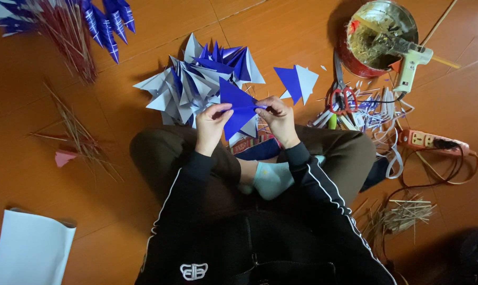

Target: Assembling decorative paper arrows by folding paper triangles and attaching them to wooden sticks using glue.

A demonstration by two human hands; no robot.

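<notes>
I sit cross-legged on a wooden floor. My left hand (212, 122) and my right hand (278, 117) both pinch a folded blue paper piece (237, 103) held above my knees. Just beyond it lies a pile of folded blue and white paper triangles (194, 82). A single blue and white folded piece (298, 82) rests on the floor to the right of the pile.
Red-handled scissors (342, 95), paper strips (378, 111), a glue gun (411, 63) on a round tin (378, 34) and a power strip (431, 140) lie at right. Thin sticks (78, 134) and finished blue pieces on sticks (86, 26) are at left. A white paper sheet (30, 248) lies bottom left.
</notes>
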